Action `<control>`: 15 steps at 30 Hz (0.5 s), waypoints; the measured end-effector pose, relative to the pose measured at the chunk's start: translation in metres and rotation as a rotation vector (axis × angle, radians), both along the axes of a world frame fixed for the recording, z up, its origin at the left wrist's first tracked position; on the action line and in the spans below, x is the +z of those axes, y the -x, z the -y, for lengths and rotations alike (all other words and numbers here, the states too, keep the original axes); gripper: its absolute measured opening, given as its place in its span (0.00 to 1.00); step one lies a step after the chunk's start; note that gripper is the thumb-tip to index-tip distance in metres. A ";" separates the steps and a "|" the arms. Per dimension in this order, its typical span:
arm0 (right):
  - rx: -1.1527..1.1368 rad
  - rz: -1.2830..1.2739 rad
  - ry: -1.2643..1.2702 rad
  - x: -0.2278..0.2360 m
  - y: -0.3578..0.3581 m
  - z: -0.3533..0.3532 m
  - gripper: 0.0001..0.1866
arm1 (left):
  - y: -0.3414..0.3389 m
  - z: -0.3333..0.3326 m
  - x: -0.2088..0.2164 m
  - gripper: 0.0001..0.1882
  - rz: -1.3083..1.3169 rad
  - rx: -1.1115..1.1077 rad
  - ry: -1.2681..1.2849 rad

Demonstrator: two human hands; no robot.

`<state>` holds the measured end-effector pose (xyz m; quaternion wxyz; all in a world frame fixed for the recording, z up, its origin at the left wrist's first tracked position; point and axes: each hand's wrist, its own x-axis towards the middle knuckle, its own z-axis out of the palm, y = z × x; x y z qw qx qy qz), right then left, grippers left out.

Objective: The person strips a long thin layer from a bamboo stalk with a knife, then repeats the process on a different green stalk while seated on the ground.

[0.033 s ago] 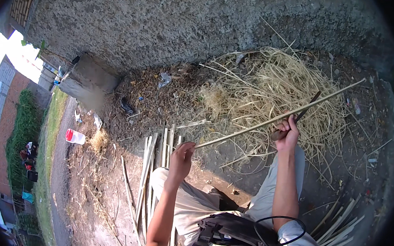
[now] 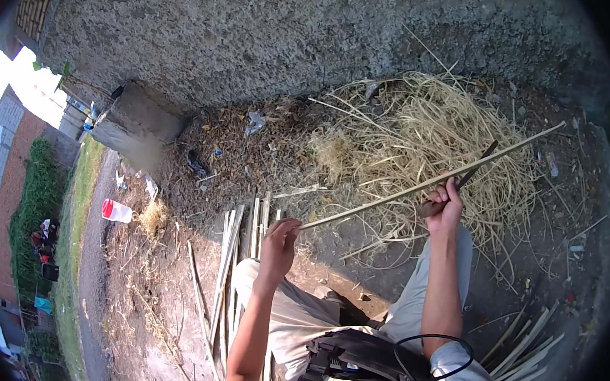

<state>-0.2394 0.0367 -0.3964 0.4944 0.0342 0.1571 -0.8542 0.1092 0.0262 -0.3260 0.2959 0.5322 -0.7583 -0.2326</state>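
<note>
A long, pale bamboo strip (image 2: 383, 198) slants across in front of me, its far end up to the right. My left hand (image 2: 280, 251) has its fingers closed round the strip's near left end. In my right hand (image 2: 448, 215) is a knife (image 2: 429, 210) with a rounded wooden handle and a dark blade. The blade lies up against the strip and crosses it, partly hidden behind it. The right fingers wrap the handle just under the strip. Beyond the strip spreads a heap of thin, curly shavings (image 2: 425, 121).
Several bamboo strips (image 2: 226, 277) lie left of my knee, and more strips (image 2: 530, 355) lie at the lower right. A rough wall (image 2: 274, 38) rises behind the shavings. Further left are a concrete block (image 2: 139, 116) and a white container with a red lid (image 2: 118, 212).
</note>
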 end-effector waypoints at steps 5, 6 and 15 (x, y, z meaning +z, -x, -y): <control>-0.006 -0.028 -0.009 0.002 -0.001 0.001 0.05 | -0.014 0.000 0.007 0.08 -0.079 0.159 -0.002; -0.003 -0.027 -0.008 0.002 -0.001 0.002 0.05 | -0.018 0.000 0.008 0.08 -0.078 0.162 -0.001; -0.012 -0.020 -0.005 -0.005 -0.003 0.003 0.05 | -0.028 -0.003 0.006 0.08 -0.622 0.376 -0.199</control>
